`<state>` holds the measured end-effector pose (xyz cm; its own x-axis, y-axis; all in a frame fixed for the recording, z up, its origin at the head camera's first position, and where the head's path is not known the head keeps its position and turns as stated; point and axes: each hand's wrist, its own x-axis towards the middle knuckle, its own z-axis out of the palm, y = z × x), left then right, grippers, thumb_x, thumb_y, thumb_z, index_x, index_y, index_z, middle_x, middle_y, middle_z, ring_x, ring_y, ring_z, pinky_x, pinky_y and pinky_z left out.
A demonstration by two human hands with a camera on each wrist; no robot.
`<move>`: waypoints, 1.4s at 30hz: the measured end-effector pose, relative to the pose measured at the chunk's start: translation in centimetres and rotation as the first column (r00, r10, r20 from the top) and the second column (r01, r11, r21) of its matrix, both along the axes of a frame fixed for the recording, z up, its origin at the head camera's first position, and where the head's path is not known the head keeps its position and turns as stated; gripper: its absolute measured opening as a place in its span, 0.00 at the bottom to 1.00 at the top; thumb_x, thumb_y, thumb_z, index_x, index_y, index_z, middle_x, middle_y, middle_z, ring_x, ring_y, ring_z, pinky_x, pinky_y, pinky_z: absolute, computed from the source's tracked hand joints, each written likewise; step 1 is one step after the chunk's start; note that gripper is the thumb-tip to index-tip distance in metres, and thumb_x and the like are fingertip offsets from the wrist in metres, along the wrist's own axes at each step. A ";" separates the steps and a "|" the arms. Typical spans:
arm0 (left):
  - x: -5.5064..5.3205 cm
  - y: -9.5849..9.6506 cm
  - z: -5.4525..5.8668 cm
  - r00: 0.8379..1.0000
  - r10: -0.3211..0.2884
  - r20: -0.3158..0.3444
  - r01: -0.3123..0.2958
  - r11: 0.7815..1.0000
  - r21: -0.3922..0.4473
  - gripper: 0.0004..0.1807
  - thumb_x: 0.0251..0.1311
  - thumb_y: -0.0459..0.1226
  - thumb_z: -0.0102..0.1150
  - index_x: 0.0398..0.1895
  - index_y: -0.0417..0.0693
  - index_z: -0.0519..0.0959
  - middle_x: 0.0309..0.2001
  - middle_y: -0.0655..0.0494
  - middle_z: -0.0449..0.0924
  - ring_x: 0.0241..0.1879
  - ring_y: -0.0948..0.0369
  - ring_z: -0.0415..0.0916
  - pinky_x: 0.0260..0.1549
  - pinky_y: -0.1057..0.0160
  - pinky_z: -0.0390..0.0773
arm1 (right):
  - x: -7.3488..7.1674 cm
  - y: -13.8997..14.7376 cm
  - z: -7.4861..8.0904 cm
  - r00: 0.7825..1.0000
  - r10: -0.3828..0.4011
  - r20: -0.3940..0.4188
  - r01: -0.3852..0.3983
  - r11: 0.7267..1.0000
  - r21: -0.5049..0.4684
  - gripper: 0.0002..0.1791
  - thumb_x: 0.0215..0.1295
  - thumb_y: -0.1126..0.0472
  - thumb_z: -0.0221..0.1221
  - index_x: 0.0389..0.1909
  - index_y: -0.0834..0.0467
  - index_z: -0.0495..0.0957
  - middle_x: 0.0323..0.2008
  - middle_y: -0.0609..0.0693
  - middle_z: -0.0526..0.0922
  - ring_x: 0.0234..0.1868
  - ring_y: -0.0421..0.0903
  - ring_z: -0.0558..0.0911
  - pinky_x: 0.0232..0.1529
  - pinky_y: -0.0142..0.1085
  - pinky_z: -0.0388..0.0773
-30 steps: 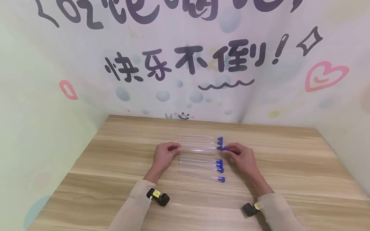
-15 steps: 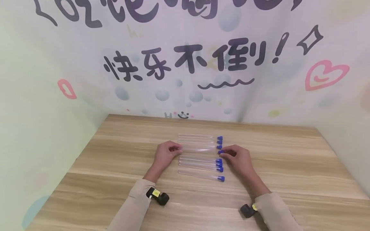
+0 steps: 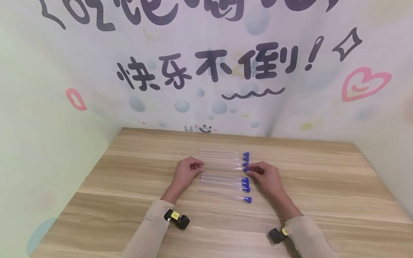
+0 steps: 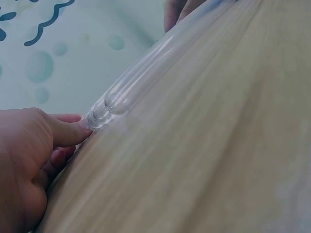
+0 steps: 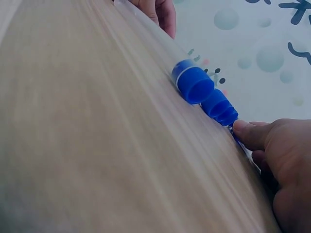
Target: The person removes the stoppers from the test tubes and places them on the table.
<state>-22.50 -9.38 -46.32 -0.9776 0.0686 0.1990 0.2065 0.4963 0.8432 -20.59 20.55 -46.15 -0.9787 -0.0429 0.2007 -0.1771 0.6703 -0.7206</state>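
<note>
On the wooden table, we find the left hand pinching the rounded end of a clear tube between thumb and finger. The right hand holds a blue cap in a narrow pinch at the tube's open end; we cannot tell whether cap and tube touch. On that tube's near side we count 4 capped tubes lying flat; on its far side we note uncapped tubes, with 3 loose caps just off their open ends.
</note>
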 end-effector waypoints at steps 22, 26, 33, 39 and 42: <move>0.5 0.0 0.2 0.998 0.064 -0.003 -0.064 0.995 0.071 0.11 0.46 0.34 0.72 0.36 0.50 0.85 0.30 0.56 0.81 0.29 0.62 0.73 0.28 0.69 0.74 | 1.0 0.4 0.2 0.992 -0.103 0.071 0.113 0.981 -0.157 0.17 0.59 0.44 0.63 0.43 0.49 0.82 0.39 0.46 0.84 0.41 0.43 0.80 0.37 0.27 0.77; 0.8 -0.1 0.2 0.997 0.072 0.024 -0.074 0.993 0.091 0.11 0.48 0.35 0.72 0.36 0.51 0.84 0.30 0.56 0.81 0.29 0.62 0.72 0.29 0.69 0.73 | 1.4 0.4 0.2 0.993 -0.081 0.088 0.095 0.982 -0.160 0.16 0.59 0.43 0.62 0.42 0.48 0.82 0.37 0.46 0.84 0.40 0.43 0.79 0.36 0.27 0.76; 1.6 0.0 0.3 0.999 0.016 0.030 -0.020 0.990 0.141 0.09 0.47 0.34 0.72 0.34 0.50 0.84 0.27 0.56 0.81 0.26 0.61 0.71 0.25 0.69 0.71 | 2.4 0.4 0.1 0.997 -0.004 0.076 0.011 0.995 -0.095 0.11 0.60 0.49 0.64 0.41 0.47 0.82 0.35 0.44 0.83 0.37 0.42 0.78 0.37 0.27 0.75; 1.7 -0.1 0.1 0.998 -0.025 0.051 0.019 0.993 0.117 0.09 0.47 0.34 0.72 0.34 0.49 0.84 0.27 0.57 0.81 0.26 0.62 0.71 0.26 0.69 0.71 | 2.6 0.4 0.1 0.997 0.040 0.062 -0.036 0.998 -0.051 0.08 0.61 0.55 0.64 0.41 0.47 0.82 0.34 0.42 0.83 0.35 0.41 0.78 0.36 0.29 0.75; 1.7 -0.1 0.1 0.998 -0.039 0.058 0.033 0.994 0.102 0.09 0.48 0.34 0.72 0.34 0.48 0.84 0.28 0.57 0.81 0.26 0.62 0.71 0.26 0.70 0.72 | 2.6 0.4 0.0 0.997 0.056 0.050 -0.054 0.998 -0.034 0.07 0.60 0.56 0.64 0.40 0.47 0.82 0.34 0.42 0.83 0.34 0.41 0.78 0.35 0.29 0.75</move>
<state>-20.81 -9.51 -46.25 -0.9852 0.0866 0.1477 0.1702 0.4012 0.9000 -18.03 20.91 -46.11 -0.9840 -0.0912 0.1532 -0.1759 0.6365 -0.7510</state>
